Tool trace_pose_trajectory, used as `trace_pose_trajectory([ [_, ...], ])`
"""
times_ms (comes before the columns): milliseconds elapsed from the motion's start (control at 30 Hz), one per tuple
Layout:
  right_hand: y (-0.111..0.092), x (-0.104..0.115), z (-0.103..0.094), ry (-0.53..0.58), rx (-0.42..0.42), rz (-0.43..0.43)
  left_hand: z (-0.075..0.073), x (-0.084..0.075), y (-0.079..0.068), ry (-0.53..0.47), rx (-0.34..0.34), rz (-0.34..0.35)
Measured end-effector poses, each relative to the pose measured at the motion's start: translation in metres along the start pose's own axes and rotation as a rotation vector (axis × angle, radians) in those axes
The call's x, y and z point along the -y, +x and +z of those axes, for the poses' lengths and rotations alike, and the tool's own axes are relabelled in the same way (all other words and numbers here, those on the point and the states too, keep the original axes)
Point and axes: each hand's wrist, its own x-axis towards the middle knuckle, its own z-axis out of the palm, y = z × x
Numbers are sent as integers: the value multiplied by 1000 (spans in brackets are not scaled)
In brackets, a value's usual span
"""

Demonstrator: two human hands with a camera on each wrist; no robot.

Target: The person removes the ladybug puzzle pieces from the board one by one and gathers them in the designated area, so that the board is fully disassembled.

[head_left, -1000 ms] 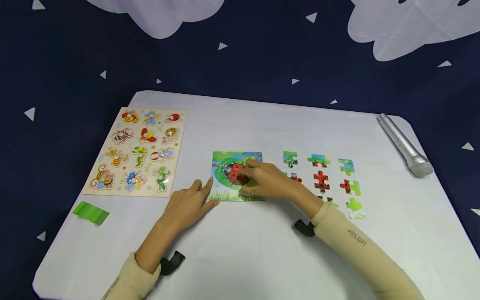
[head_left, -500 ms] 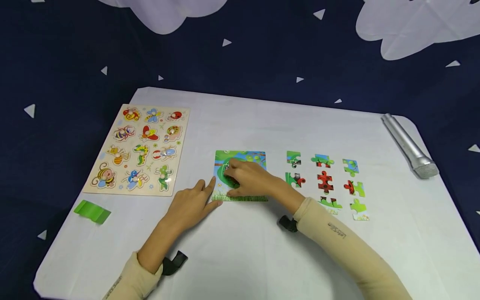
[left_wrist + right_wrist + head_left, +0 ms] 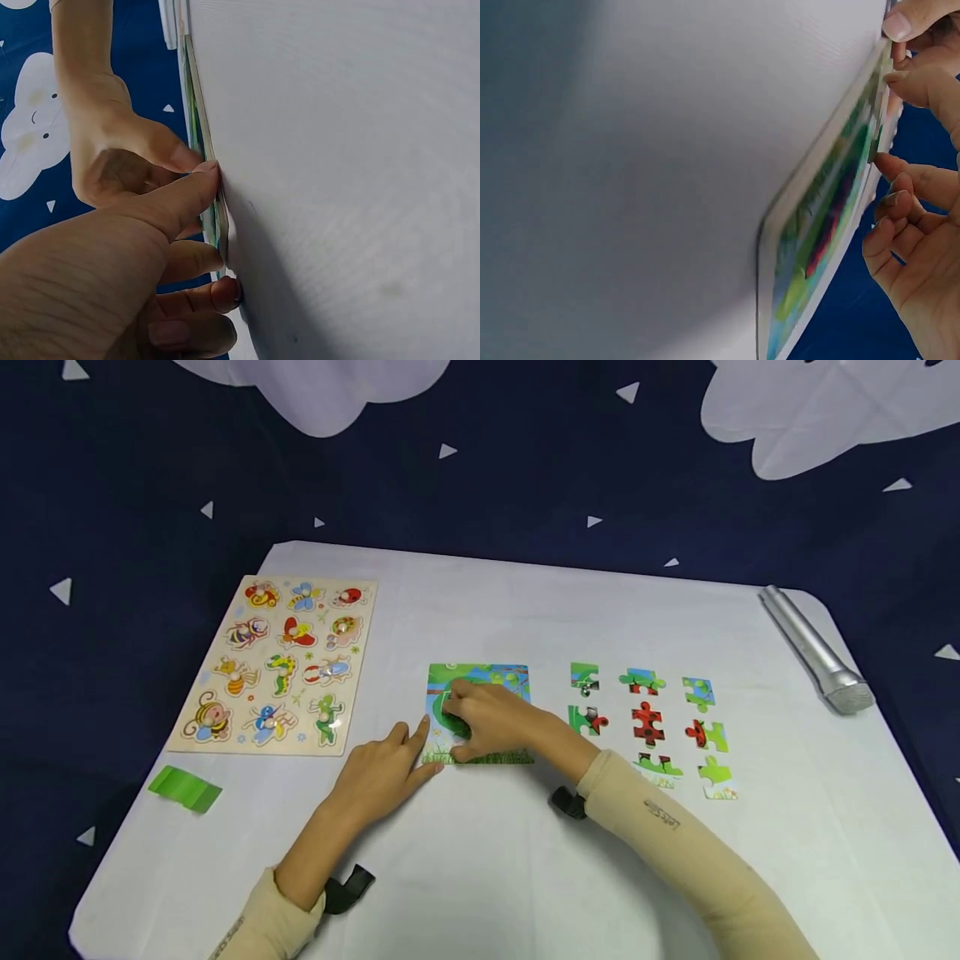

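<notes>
A ladybug picture board, green and blue with a grass border, lies flat on the table's middle. My right hand reaches over it from the right, thumb and fingers bent down at its left part. A small puzzle piece appears pinched between thumb and finger; the hand mostly hides it. My left hand rests at the board's left edge, with forefinger and thumb touching it near the lower left corner. To the right lie loose jigsaw pieces, including a red centre piece and a green corner piece.
A wooden insect peg puzzle lies at the left, with a green strip in front of it. Towards the back right lies a silver microphone-like tube. Everything stands on a white table before a dark blue cloth.
My right hand has shifted left across the board, from the ladybug's right side to its left part, then stays nearly still. The left hand keeps its place at the board's edge.
</notes>
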Motion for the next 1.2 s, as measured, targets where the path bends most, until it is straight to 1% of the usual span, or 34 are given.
trace_pose_trajectory([
  [133,-7,-5,-5,19,-47,-17,0,3,0,1,-5,-1],
  [300,-28,-11,-11,36,-83,2,0,6,0,-3,-15,-2],
  [467,-57,-18,-10,19,-102,26,0,9,0,1,-23,-5],
  [600,-84,-25,-9,34,-125,50,0,11,0,2,-21,-6],
  [767,-120,-34,-6,50,-132,122,-1,13,-2,4,-11,-12],
  [867,-137,-38,-2,60,-132,156,-2,14,-3,5,-5,-18],
  [1033,-154,-42,1,69,-137,166,-1,16,-4,10,-5,-17],
  [1200,-160,-45,4,61,-129,171,-1,16,-5,2,-9,-19],
])
